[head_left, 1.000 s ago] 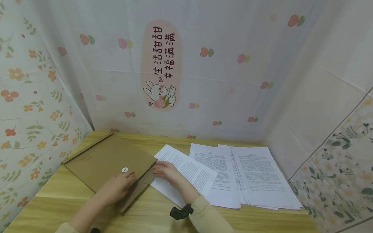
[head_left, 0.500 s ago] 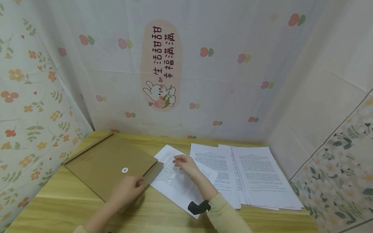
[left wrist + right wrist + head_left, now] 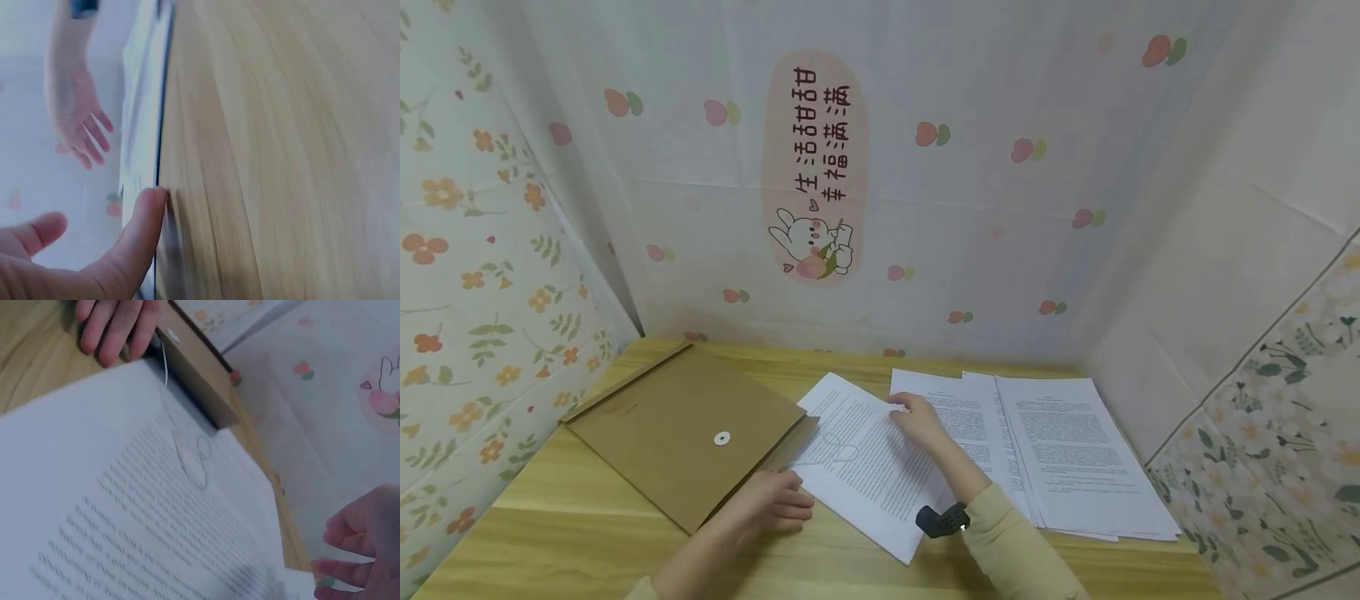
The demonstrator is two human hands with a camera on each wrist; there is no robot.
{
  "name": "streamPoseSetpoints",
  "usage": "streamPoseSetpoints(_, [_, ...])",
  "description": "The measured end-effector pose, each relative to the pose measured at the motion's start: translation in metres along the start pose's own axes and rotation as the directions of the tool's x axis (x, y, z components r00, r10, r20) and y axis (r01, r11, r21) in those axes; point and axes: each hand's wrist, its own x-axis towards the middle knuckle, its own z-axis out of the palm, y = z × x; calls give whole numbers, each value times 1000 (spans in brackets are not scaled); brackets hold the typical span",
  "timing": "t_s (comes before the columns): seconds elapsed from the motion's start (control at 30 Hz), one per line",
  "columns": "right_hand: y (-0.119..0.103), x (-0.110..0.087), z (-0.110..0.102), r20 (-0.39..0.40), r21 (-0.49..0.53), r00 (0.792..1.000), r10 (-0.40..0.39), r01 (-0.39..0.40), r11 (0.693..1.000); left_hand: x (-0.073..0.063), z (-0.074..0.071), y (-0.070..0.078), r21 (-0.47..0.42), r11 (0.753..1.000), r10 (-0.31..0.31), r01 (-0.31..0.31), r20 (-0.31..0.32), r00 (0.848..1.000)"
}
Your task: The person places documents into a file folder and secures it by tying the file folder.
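Note:
A brown file folder [image 3: 681, 425] with a white round button [image 3: 722, 438] lies at the left, its flap [image 3: 799, 437] sticking out on the right side. Beside it is a thin stack of printed paper [image 3: 865, 467], with a loose white string [image 3: 841, 448] looped on top. My left hand [image 3: 775, 503] lies low between folder and stack; in the left wrist view its index fingertip [image 3: 156, 195] meets the stack's edge. Above the stack's right side is my right hand [image 3: 920, 421], fingers loosely bent; in the right wrist view this hand [image 3: 365, 540] grips nothing.
Two overlapping piles of printed sheets, one in the middle [image 3: 958, 417] and one at the right [image 3: 1067, 442], lie on the wooden table [image 3: 550, 500]. A patterned curtain [image 3: 970, 208] hangs behind, and floral cloths flank both sides.
My right hand has left the folder's opening and moved right over the paper stack. My left hand has come off the folder, down and to the right. The flap lies lower, showing the string.

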Motion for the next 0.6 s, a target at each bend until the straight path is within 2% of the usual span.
streamPoseSetpoints(0.13, [8, 2, -6, 12, -68, 1000, 15, -14, 998, 1, 2, -1, -189, 979, -58, 76, 98, 994])
streamPoseSetpoints(0.3, [17, 5, -12, 56, -143, 997, 46, -37, 989, -1, 7, 1, -296, 946, -76, 131, 190, 979])
streamPoseSetpoints(0.47, [22, 5, -13, 73, -159, 993, 91, -79, 984, -1, 14, 2, -353, 924, -86, 146, 181, 980])
streamPoseSetpoints(0.6, [26, 6, -13, 58, -174, 993, 98, -87, 981, 3, 19, -1, -364, 921, -91, 138, 143, 985])
